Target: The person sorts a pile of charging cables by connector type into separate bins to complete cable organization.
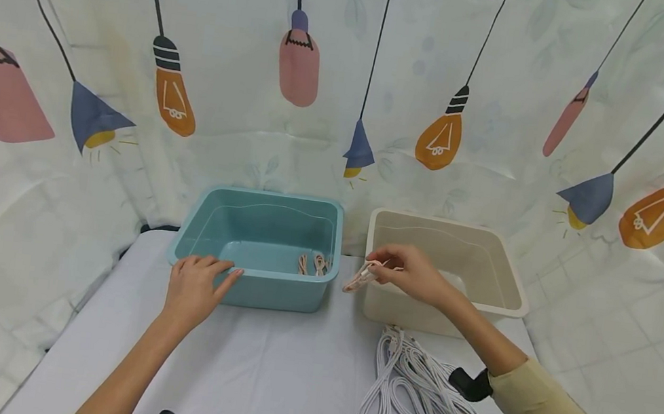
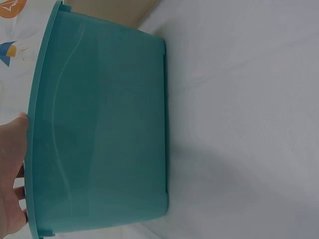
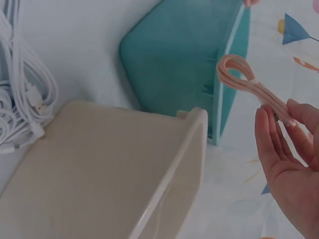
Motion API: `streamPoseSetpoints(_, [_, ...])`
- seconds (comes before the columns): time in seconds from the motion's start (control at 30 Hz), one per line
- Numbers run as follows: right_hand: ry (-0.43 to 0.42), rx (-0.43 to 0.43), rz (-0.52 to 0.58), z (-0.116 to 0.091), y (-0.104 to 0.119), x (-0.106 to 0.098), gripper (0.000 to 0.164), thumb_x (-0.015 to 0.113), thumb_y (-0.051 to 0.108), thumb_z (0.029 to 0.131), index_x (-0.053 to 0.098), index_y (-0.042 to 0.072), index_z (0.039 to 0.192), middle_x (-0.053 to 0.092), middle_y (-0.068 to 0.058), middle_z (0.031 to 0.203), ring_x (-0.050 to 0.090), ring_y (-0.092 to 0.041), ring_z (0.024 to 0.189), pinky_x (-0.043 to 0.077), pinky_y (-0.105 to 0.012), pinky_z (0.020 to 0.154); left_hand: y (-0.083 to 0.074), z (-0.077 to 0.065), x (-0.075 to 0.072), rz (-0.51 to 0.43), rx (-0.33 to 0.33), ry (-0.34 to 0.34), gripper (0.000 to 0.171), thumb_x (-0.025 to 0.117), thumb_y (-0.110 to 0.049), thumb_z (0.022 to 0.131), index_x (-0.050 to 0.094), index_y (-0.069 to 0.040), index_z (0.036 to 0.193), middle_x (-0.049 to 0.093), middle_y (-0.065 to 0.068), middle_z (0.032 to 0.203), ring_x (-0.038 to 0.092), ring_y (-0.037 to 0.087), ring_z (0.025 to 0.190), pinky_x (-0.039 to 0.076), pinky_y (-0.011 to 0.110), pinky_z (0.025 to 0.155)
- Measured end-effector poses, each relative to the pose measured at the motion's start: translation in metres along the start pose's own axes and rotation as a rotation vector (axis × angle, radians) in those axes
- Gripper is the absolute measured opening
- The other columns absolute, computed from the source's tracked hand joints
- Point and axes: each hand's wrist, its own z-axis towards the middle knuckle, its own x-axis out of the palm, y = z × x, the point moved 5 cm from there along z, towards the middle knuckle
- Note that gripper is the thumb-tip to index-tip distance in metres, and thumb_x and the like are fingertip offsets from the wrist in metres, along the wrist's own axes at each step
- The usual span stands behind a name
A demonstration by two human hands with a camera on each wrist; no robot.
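Note:
My right hand pinches one end of a small looped pink charging cable between thumb and fingertips. In the head view that cable hangs at the left front corner of the beige bin, near the gap between the two bins. My left hand rests on the front rim of the teal bin, its fingers laid over the edge. Inside the teal bin, small coiled cables lie at the right end. How far the left fingertips reach inside is partly hidden.
A heap of long white cables lies on the white-covered table in front of the beige bin, under my right forearm. Behind both bins hangs a curtain printed with lamps and bulbs.

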Motion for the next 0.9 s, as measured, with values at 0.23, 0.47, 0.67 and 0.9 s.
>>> streamPoseSetpoints(0.23, [-0.008, 0.049, 0.06, 0.02, 0.008, 0.001, 0.02, 0.069, 0.0, 0.099, 0.071, -0.01, 0.116, 0.072, -0.021, 0.107, 0.075, -0.028, 0.091, 0.064, -0.043, 0.084, 0.0, 0.0, 0.001, -0.009, 0.002, -0.006, 0.031, 0.078, -0.027, 0.098, 0.079, -0.001, 0.116, 0.075, 0.022, 0.113, 0.062, 0.05, 0.113, 0.039, 0.071, 0.105])
streamPoseSetpoints(0.47, [-0.044, 0.125, 0.089, 0.044, 0.012, 0.003, 0.019, 0.07, 0.001, 0.099, 0.071, -0.01, 0.114, 0.07, -0.02, 0.106, 0.073, -0.021, 0.088, 0.064, -0.05, 0.087, 0.0, 0.001, 0.001, -0.015, 0.012, -0.019, 0.03, 0.078, -0.026, 0.097, 0.079, -0.001, 0.115, 0.076, 0.022, 0.112, 0.062, 0.049, 0.112, 0.039, 0.07, 0.105])
streamPoseSetpoints(0.67, [-0.057, 0.172, 0.065, 0.063, 0.019, 0.007, 0.02, 0.071, 0.005, 0.099, 0.072, -0.008, 0.114, 0.07, -0.018, 0.105, 0.073, -0.021, 0.088, 0.064, -0.03, 0.078, 0.0, 0.0, 0.001, -0.01, 0.012, -0.021, 0.03, 0.078, -0.026, 0.097, 0.08, -0.001, 0.115, 0.076, 0.022, 0.112, 0.062, 0.05, 0.112, 0.04, 0.07, 0.105])
streamPoseSetpoints(0.9, [-0.089, 0.193, 0.075, 0.083, 0.028, 0.013, 0.019, 0.071, 0.006, 0.1, 0.072, -0.008, 0.113, 0.07, -0.017, 0.103, 0.075, -0.025, 0.091, 0.064, -0.03, 0.079, 0.0, -0.001, 0.0, -0.009, 0.019, -0.032, 0.03, 0.079, -0.026, 0.097, 0.08, -0.002, 0.114, 0.076, 0.022, 0.111, 0.063, 0.049, 0.11, 0.04, 0.07, 0.104])
